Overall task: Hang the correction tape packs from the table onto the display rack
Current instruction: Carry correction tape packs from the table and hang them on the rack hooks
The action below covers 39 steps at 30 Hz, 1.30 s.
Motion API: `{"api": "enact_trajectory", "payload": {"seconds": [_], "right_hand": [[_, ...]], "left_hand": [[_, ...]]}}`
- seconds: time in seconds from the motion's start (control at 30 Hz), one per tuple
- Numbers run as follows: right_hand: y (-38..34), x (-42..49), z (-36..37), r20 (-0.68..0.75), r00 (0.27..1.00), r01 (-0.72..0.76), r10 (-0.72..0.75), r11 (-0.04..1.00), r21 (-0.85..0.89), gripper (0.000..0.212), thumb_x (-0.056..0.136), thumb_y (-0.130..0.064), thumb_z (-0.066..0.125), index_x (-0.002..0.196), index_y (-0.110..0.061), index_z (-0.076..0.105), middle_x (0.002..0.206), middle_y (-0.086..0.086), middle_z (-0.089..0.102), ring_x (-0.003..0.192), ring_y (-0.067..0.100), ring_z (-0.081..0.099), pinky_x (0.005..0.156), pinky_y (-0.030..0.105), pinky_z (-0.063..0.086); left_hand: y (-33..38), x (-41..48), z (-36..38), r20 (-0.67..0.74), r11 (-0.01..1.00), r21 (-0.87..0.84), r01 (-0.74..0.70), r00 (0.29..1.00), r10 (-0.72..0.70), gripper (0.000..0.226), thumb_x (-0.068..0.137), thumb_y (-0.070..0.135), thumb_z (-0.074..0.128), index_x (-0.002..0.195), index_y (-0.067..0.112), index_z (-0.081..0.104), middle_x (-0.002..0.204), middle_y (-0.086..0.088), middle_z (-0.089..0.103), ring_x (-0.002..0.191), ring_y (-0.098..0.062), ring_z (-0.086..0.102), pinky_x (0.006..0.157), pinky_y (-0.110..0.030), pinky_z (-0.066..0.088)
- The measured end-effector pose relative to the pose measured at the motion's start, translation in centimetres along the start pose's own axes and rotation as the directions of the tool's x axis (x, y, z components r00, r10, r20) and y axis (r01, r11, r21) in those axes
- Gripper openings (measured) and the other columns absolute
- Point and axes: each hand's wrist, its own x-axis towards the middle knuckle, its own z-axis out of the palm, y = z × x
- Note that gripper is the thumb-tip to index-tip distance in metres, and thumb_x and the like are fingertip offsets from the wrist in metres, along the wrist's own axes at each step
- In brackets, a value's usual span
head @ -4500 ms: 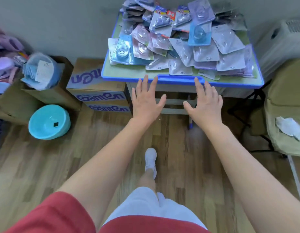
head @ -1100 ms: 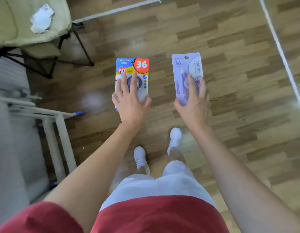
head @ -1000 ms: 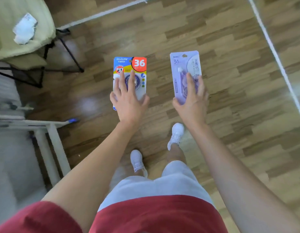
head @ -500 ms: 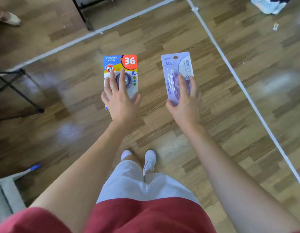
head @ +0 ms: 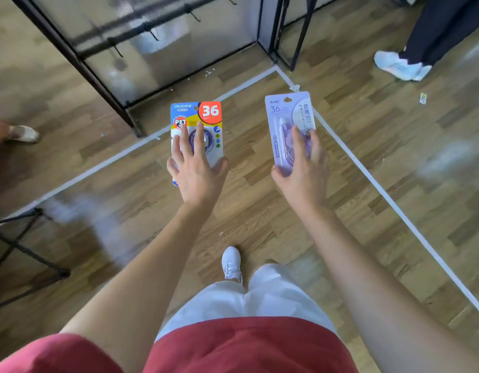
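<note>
Left hand (head: 198, 173) gripping blue pack (head: 206, 114), right hand (head: 304, 170) gripping purple pack (head: 285, 114), lengthwise, hang-holes forward

Wood floor (head: 259, 224), white tape lines (head: 380, 193)

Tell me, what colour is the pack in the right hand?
The pack is pale purple; the head view shows it.

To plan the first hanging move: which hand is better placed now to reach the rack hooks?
Left, probably. The left hand holds the colourful pack nearer the rack hooks, which stand ahead and leftward. The right hand, with the purple pack, is farther right of them.
</note>
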Motion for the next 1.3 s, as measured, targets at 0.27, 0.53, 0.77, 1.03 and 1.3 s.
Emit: {"api": "enact_trajectory", "payload": {"seconds": [0.27,0.53,0.77,1.03,1.3], "right_hand": [[-1.2,15.6,0.7,-0.014,0.996,0.088,-0.087,0.993,0.076,0.074,0.077,-0.022,0.068,0.144,-0.015,0.037,0.148,0.020,0.030,0.126,0.042,0.038,0.099,0.050,0.037],[-2.8,31.3,0.1,-0.008,0.964,0.266,-0.267,0.957,0.116,0.072,0.080,-0.019,0.067,0.145,-0.012,0.036,0.149,0.021,0.028,0.126,0.041,0.037,0.099,0.051,0.038],[-5.0,41.2,-0.4,-0.060,0.923,0.385,-0.380,0.908,0.166,0.071,0.078,-0.017,0.070,0.142,-0.008,0.040,0.146,0.025,0.032,0.128,0.044,0.038,0.102,0.053,0.036],[-10.9,52.3,-0.2,-0.169,0.861,0.506,-0.480,0.842,0.187,0.071,0.075,-0.013,0.072,0.139,-0.003,0.043,0.141,0.028,0.038,0.120,0.047,0.043,0.096,0.056,0.041],[-17.7,60.8,-0.3,-0.283,0.775,0.627,-0.565,0.741,0.239,0.074,0.070,-0.011,0.077,0.137,0.000,0.045,0.137,0.031,0.042,0.115,0.049,0.048,0.089,0.055,0.045]], "left_hand": [[4.9,14.1,1.4,-0.113,0.999,0.015,0.043,0.993,-0.041,0.078,0.078,0.029,0.067,0.148,0.021,0.033,0.156,-0.007,0.023,0.143,-0.029,0.020,0.107,-0.045,0.019],[10.8,25.6,3.2,-0.290,0.989,-0.025,0.145,0.946,-0.146,0.079,0.076,0.028,0.065,0.148,0.024,0.032,0.156,-0.005,0.025,0.142,-0.028,0.022,0.108,-0.043,0.019],[13.9,34.5,3.1,-0.405,0.982,-0.062,0.178,0.895,-0.188,0.075,0.079,0.028,0.065,0.147,0.024,0.034,0.155,-0.005,0.027,0.143,-0.027,0.022,0.109,-0.043,0.020],[15.2,45.4,0.5,-0.523,0.989,-0.048,0.142,0.840,-0.146,0.075,0.080,0.028,0.067,0.147,0.021,0.035,0.155,-0.008,0.027,0.142,-0.029,0.024,0.108,-0.045,0.022],[15.4,53.8,-3.6,-0.639,0.989,-0.035,0.145,0.757,-0.134,0.078,0.077,0.027,0.071,0.146,0.018,0.036,0.154,-0.010,0.028,0.141,-0.031,0.026,0.107,-0.045,0.023]]}}
